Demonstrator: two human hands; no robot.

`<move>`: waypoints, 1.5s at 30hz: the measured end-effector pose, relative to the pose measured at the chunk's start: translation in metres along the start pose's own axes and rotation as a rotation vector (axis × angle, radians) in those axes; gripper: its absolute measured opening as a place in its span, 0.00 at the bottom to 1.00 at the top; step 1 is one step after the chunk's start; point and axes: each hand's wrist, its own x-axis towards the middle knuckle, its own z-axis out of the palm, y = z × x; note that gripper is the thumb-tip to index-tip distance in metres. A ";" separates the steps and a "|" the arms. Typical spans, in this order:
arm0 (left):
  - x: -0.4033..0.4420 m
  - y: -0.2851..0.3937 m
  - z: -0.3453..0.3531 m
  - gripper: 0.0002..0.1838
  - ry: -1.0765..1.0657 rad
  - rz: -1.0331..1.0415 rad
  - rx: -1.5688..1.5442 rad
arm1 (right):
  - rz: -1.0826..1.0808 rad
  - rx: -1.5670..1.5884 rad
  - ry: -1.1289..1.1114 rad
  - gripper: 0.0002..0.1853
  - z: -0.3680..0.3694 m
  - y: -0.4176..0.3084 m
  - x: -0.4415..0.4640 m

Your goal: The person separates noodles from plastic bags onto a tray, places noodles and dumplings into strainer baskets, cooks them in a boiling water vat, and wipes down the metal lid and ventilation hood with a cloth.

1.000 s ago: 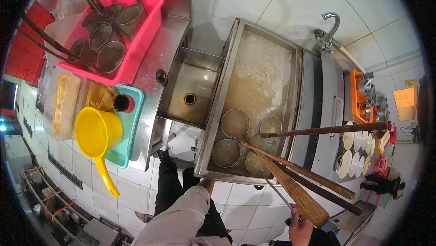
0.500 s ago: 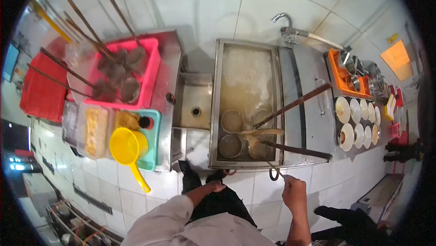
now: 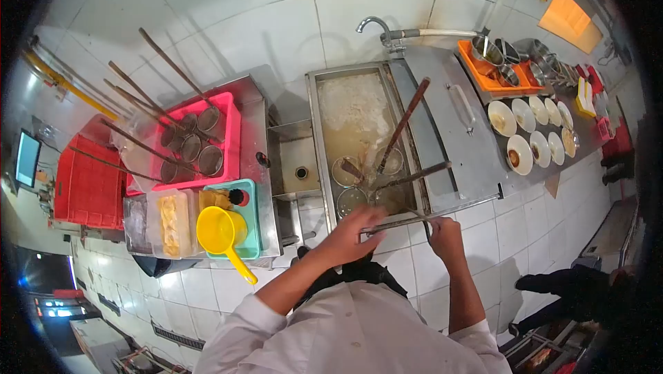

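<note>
Along the tiled wall (image 3: 242, 22) run a steel counter (image 3: 250, 146), a sink (image 3: 300, 146), a long vat (image 3: 319, 146) and a steel cover (image 3: 442, 146). Another person (image 3: 566, 291) in dark clothes is at the right, well apart from the hands. The vat holds cloudy liquid with pale foam towards the wall; four vat strainers (image 3: 345, 171) sit grouped at its near end. Their wooden handles (image 3: 404, 125) fan up, two slanting across the right rim and in the way there.

On the counter, a red crate (image 3: 90, 187) lies just beside a pink basket (image 3: 231, 132), which holds more strainers, long handles leaning out. Nearer, a teal tray (image 3: 251, 225) bears a yellow dipper (image 3: 221, 230), its handle jutting past the edge; a clear tub (image 3: 176, 225) of pale yellow pieces stands beside it. Right of the cover, an orange basket (image 3: 501, 87) holds metal pots, near two rows of white bowls (image 3: 502, 118), some with brown contents.

The left hand (image 3: 356, 236) hovers by the vat's near rim, fingers spread, grasping nothing visible. The right hand (image 3: 445, 232) is closed round a thin rod (image 3: 421, 216) reaching the near rim.
</note>
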 end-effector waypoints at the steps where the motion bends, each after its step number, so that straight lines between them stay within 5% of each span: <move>1: 0.022 0.011 0.012 0.21 0.136 0.163 0.104 | 0.007 0.006 0.007 0.09 -0.005 -0.004 -0.001; 2: 0.045 0.019 0.022 0.24 0.273 0.326 0.205 | -0.036 0.087 -0.002 0.09 -0.014 -0.011 0.002; 5: 0.105 0.013 0.039 0.22 0.332 0.340 0.153 | -0.012 0.189 0.082 0.08 -0.013 -0.012 0.002; 7: 0.133 -0.006 0.041 0.19 0.276 0.339 0.133 | -0.106 -0.109 -0.058 0.09 0.000 -0.001 0.005; 9: 0.146 -0.006 0.032 0.21 -0.279 -0.252 -0.110 | -0.086 -0.025 -0.061 0.08 0.000 -0.006 0.008; 11: 0.141 0.003 0.036 0.26 -0.184 -0.174 -0.069 | -0.024 0.480 0.117 0.15 0.007 -0.008 0.011; 12: 0.140 0.003 0.038 0.26 -0.162 -0.151 -0.048 | -0.018 0.488 0.120 0.15 0.009 -0.010 0.015; 14: 0.135 0.004 0.042 0.26 -0.149 -0.127 -0.020 | 0.286 1.003 -0.190 0.26 0.014 -0.010 0.022; 21: 0.115 0.023 0.053 0.23 -0.177 0.130 -0.027 | 0.122 0.887 0.234 0.31 0.038 0.001 -0.003; 29: 0.117 0.022 0.054 0.25 -0.165 0.092 -0.031 | 0.096 0.956 0.222 0.33 0.059 0.017 -0.002; 31: 0.119 0.015 0.050 0.10 -0.234 0.087 0.120 | 0.095 1.037 0.155 0.33 0.056 0.014 0.000; 34: 0.113 0.019 0.058 0.25 -0.154 0.066 -0.065 | 0.114 0.813 0.206 0.33 0.047 0.014 -0.002; 36: 0.114 0.021 0.057 0.25 -0.144 0.062 -0.053 | 0.159 1.155 0.159 0.34 0.045 0.013 -0.001; 39: 0.116 0.020 0.056 0.26 -0.153 0.048 -0.045 | 0.133 0.779 0.213 0.33 0.045 0.012 -0.001; 44: 0.122 0.013 0.058 0.26 -0.101 0.094 -0.053 | 0.222 1.128 0.244 0.32 0.057 0.022 0.005; 45: 0.124 0.013 0.055 0.17 -0.141 0.031 -0.037 | 0.173 1.007 0.216 0.31 0.052 0.017 0.003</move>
